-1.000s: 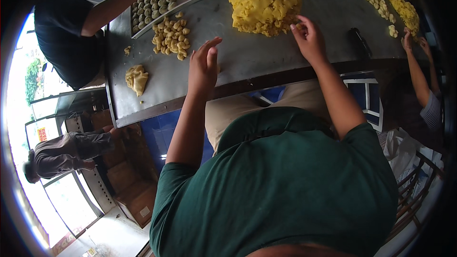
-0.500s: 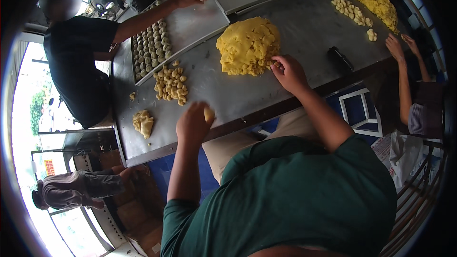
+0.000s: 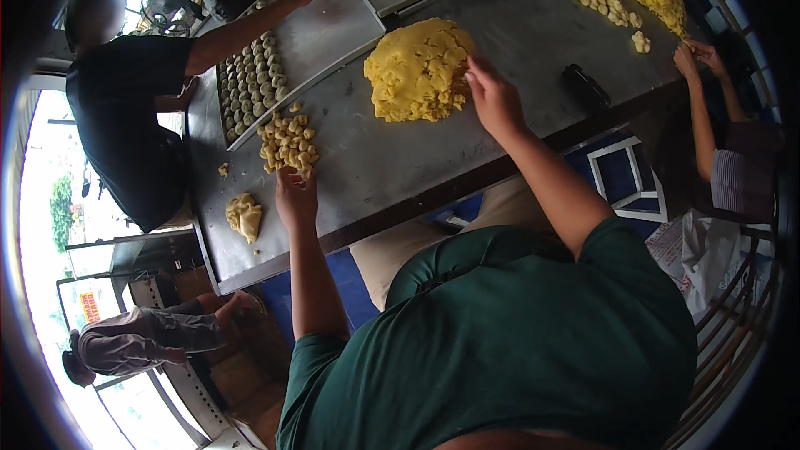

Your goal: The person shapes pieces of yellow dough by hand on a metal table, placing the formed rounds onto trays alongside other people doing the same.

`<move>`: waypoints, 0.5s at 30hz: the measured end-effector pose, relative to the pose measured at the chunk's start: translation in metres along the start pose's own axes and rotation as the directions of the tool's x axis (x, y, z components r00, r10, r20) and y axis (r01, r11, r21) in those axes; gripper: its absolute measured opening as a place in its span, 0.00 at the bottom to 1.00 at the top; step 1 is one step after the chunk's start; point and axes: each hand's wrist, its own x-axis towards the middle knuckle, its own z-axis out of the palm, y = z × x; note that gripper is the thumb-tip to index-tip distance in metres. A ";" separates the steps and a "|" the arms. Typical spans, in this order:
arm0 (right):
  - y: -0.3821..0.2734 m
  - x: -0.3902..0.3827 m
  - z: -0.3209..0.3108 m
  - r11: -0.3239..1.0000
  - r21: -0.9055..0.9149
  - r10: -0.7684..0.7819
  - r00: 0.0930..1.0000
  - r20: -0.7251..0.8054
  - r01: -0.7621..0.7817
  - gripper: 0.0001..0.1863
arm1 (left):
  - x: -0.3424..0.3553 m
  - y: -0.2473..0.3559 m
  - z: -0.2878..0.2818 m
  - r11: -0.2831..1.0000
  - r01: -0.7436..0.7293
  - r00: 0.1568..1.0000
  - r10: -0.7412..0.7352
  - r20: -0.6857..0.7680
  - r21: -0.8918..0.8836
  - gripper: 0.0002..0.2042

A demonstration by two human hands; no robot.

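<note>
Dough [image 3: 417, 71] sits in a yellow mound on the steel table [image 3: 358, 154], the right hand [image 3: 497, 104] at its right edge, thumb and fingertips close together; whether they pinch any dough cannot be told. At the near edge of a pile of pale pieces [image 3: 287, 140] is the left hand [image 3: 297, 198], its grip unclear. A careless push could squash soft pieces together or nudge them against the tray [image 3: 325, 21]; a hard tug could crumble the mound's cracked edge.
</note>
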 end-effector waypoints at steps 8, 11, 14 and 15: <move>-0.021 -0.003 -0.032 0.950 -0.222 -0.020 0.755 0.655 0.218 0.09 | -0.006 -0.007 -0.011 0.996 -0.079 0.997 0.079 0.009 0.032 0.13; -0.032 0.006 -0.040 0.962 -0.156 -0.060 0.727 0.684 0.226 0.11 | -0.016 -0.010 -0.002 0.973 -0.225 0.967 0.230 -0.110 0.058 0.09; -0.027 -0.020 -0.002 0.948 -0.188 -0.205 0.944 0.260 0.258 0.12 | -0.023 -0.005 0.001 0.978 -0.202 0.974 0.206 -0.091 0.055 0.11; -0.028 -0.027 0.000 0.947 -0.171 -0.219 0.938 0.268 0.271 0.12 | -0.024 -0.005 0.002 0.981 -0.184 0.976 0.190 -0.103 0.062 0.11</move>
